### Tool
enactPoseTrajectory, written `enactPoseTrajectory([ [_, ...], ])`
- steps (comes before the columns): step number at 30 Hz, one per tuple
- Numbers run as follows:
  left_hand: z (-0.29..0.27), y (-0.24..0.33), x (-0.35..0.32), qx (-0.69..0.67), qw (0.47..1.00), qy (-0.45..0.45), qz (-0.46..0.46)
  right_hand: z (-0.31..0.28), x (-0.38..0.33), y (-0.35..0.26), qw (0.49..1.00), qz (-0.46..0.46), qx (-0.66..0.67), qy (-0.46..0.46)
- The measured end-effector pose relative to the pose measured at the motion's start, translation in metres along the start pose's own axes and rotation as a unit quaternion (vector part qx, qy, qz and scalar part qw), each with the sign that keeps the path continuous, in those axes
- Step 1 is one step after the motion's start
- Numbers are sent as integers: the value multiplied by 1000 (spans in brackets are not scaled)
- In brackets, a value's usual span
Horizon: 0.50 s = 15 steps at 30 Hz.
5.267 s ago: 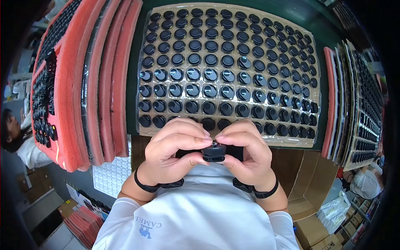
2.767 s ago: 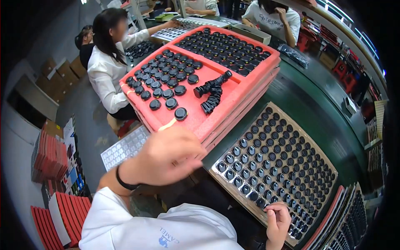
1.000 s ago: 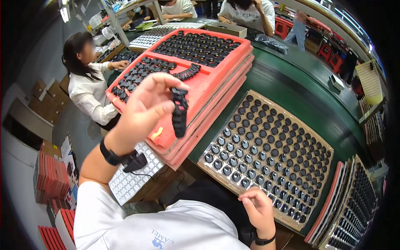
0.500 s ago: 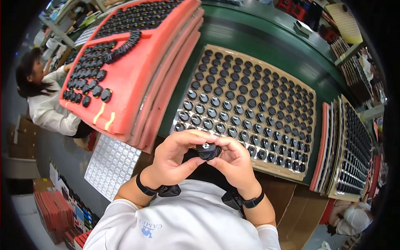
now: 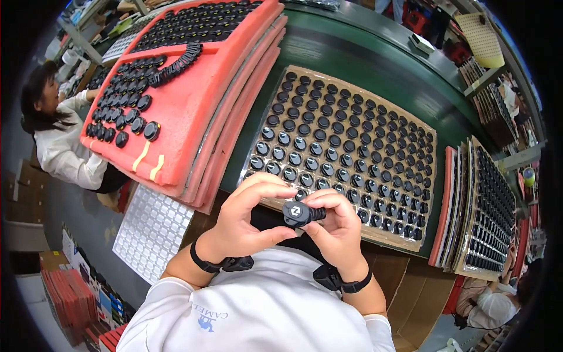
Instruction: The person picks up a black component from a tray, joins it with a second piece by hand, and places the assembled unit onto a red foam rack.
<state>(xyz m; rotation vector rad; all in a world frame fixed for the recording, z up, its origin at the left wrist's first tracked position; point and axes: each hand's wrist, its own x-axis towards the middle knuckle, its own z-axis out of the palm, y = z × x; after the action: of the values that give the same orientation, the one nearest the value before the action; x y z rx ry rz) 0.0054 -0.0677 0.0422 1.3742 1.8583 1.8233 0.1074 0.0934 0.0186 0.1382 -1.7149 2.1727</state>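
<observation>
In front of my chest, my right hand (image 5: 337, 226) pinches a small black part between thumb and fingers. This black knob-like part (image 5: 295, 215) has a round, flat head with a white mark and a ribbed stem pointing right into the fingers. My left hand (image 5: 249, 220) is curved beside the head, thumb and forefinger spread below and above it. Whether a left fingertip touches the head I cannot tell. Just beyond my hands lies a clear plastic tray (image 5: 427, 232) on brown cardboard, filled with rows of similar black round parts (image 5: 338, 127).
Stacked red foam trays (image 5: 193, 126) hold more black parts at the left, on the green work surface (image 5: 328, 44). Another stack of filled trays (image 5: 484, 217) stands at the right. A white cell tray (image 5: 153, 232) is below left. Co-workers (image 5: 64, 129) sit at both sides.
My left thumb and forefinger have spread away from the black part. In my right hand the part has turned, its marked head facing more toward me and its ribbed stem showing.
</observation>
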Motion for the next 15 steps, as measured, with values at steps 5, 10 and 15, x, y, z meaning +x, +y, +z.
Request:
enactPoseTrajectory([
  [5,-1,1,-4,-26,999,17,23,7,-4,-2,999,-7,-40,1],
  [10,5,2,-9,-73,997,21,10,5,-10,0,998,-31,-51,0],
  [15,12,8,-10,-111,994,18,5,2,-14,-5,996,-59,-68,8],
])
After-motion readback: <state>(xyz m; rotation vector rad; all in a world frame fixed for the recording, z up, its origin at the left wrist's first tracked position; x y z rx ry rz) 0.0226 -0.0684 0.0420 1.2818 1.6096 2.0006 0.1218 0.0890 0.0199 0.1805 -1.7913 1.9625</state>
